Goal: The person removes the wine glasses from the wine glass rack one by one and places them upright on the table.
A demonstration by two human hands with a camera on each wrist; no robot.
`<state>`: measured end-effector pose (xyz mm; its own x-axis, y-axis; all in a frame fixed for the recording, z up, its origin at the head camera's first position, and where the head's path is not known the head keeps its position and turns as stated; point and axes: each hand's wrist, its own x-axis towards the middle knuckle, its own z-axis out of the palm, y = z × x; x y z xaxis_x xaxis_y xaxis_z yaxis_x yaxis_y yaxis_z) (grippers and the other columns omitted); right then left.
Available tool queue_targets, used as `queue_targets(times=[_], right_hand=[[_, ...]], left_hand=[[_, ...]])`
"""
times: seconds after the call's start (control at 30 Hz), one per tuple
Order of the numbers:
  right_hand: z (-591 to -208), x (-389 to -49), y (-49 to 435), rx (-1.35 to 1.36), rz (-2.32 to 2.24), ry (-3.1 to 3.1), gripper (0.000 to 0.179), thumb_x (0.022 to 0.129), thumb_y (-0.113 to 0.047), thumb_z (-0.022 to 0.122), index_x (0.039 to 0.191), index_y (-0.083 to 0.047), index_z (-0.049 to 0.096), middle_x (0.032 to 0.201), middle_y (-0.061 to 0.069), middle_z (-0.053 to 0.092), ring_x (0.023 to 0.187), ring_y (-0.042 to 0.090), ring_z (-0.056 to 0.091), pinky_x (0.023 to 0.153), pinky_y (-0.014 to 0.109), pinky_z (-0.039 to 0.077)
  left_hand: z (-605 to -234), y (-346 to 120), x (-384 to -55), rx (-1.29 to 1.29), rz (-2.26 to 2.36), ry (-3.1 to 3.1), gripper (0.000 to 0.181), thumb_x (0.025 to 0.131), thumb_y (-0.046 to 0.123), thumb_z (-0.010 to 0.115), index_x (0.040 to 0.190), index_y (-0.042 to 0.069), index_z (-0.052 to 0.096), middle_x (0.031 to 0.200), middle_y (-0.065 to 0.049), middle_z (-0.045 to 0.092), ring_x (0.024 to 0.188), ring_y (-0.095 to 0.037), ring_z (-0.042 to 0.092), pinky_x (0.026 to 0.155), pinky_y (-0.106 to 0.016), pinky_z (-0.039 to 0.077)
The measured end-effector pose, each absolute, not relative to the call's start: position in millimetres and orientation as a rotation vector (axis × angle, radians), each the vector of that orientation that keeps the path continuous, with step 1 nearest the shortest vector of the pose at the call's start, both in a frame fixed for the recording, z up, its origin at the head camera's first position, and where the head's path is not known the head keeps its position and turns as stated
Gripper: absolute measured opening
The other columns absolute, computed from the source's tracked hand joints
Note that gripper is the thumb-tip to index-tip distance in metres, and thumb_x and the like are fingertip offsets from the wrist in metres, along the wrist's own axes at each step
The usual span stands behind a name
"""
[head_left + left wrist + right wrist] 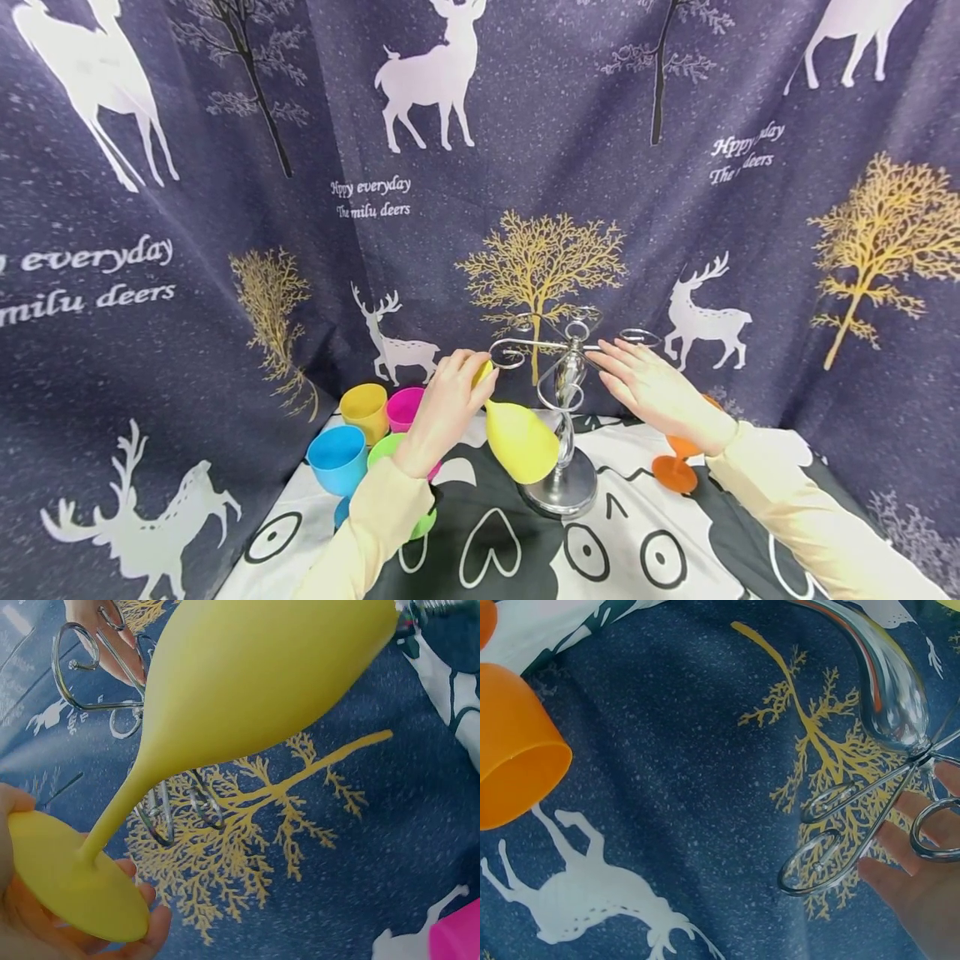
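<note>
My left hand (450, 408) grips a yellow plastic wine glass (522, 443) by its round foot. The glass is tilted, bowl down and toward the right, and overlaps the stand's post in the head view. In the left wrist view the fingers curl around the foot's edge (82, 889). A chrome glass-holder stand (570, 492) with looped wire arms stands upright on the table. My right hand (656, 387) touches the stand near the top, its fingers extended along a wire arm. The right wrist view shows those fingers against the looped wires (885, 817).
Left of the stand are several coloured goblets: a blue one (337, 458), a yellow-orange one (364, 412), a pink one (403, 407) and a green one (384, 448). An orange goblet (675, 473) stands beneath my right forearm. Behind the table hangs a dark deer-print curtain (480, 192).
</note>
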<state>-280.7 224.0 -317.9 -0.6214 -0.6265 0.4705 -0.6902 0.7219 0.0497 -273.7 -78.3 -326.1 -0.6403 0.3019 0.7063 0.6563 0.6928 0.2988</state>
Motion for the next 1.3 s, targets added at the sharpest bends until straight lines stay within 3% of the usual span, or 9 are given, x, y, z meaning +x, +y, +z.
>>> queue_targets(times=[0.17, 0.43, 0.9, 1.3], right_hand=[[-315.7, -279.7, 223.9, 0.991, 0.182, -2.505, 0.040, 0.097, -0.023, 0.042, 0.132, -0.003, 0.045, 0.133, 0.020, 0.040, 0.124, 0.037, 0.030, 0.101, 0.045, 0.018], [-316.8, -280.3, 226.0, 1.046, 0.146, -2.441, 0.039, 0.094, -0.015, 0.045, 0.130, 0.001, 0.045, 0.131, 0.021, 0.042, 0.121, 0.040, 0.033, 0.098, 0.050, 0.023], [-315.7, -279.8, 226.4, 0.981, 0.188, -2.511, 0.041, 0.097, -0.022, 0.043, 0.134, -0.004, 0.042, 0.133, 0.020, 0.039, 0.122, 0.039, 0.032, 0.099, 0.051, 0.020], [-317.0, -278.3, 226.8, 1.004, 0.219, -2.478, 0.046, 0.096, -0.028, 0.045, 0.136, -0.005, 0.040, 0.135, 0.019, 0.037, 0.123, 0.037, 0.031, 0.099, 0.049, 0.021]], left_hand=[[-339.0, -83.3, -265.6, -0.668, -0.885, -2.293, 0.030, 0.093, 0.028, 0.051, 0.111, 0.005, 0.060, 0.102, -0.005, 0.054, 0.090, -0.022, 0.047, 0.074, -0.033, 0.044], [-356.4, -86.8, -263.0, -0.639, -0.984, -2.240, 0.028, 0.093, 0.025, 0.052, 0.108, 0.003, 0.062, 0.099, -0.006, 0.056, 0.092, -0.022, 0.051, 0.081, -0.035, 0.043], [-381.5, -83.9, -269.0, -0.553, -1.144, -2.217, 0.027, 0.093, 0.023, 0.052, 0.106, 0.002, 0.063, 0.098, -0.006, 0.057, 0.090, -0.018, 0.053, 0.076, -0.032, 0.045], [-405.1, -72.1, -269.8, -0.541, -1.248, -2.198, 0.019, 0.093, 0.014, 0.051, 0.100, 0.001, 0.063, 0.086, -0.003, 0.055, 0.077, -0.018, 0.055, 0.069, -0.030, 0.046]])
